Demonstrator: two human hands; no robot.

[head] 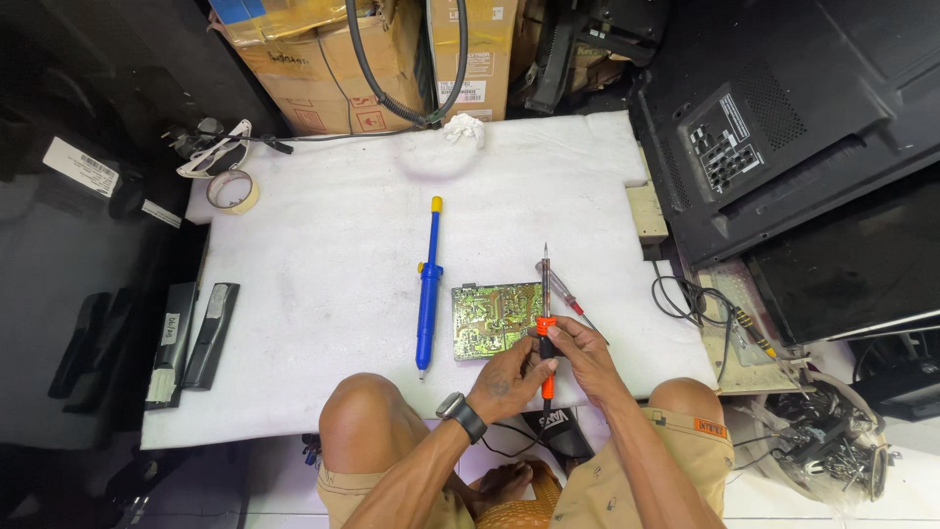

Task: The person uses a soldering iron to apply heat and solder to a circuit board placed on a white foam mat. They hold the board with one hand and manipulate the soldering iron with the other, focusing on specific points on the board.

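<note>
Both hands hold a soldering iron [545, 294] with an orange and black handle, its thin tip pointing away from me. My left hand [509, 377] wraps the lower handle and my right hand [586, 355] grips it from the right. Just under the iron lies a green circuit board [494, 319], solder side up, on the white foam mat [323, 294]. A blue desoldering pump [428, 289] with a yellow cap lies left of the board. A red-handled screwdriver [566, 294] rests right of the iron.
A roll of tape [233, 190] sits at the mat's back left. Two remote controls [192, 338] lie at its left edge. Cardboard boxes [333, 59] stand behind. A black television back [783, 127] leans at the right, with cables [685, 294] beside it.
</note>
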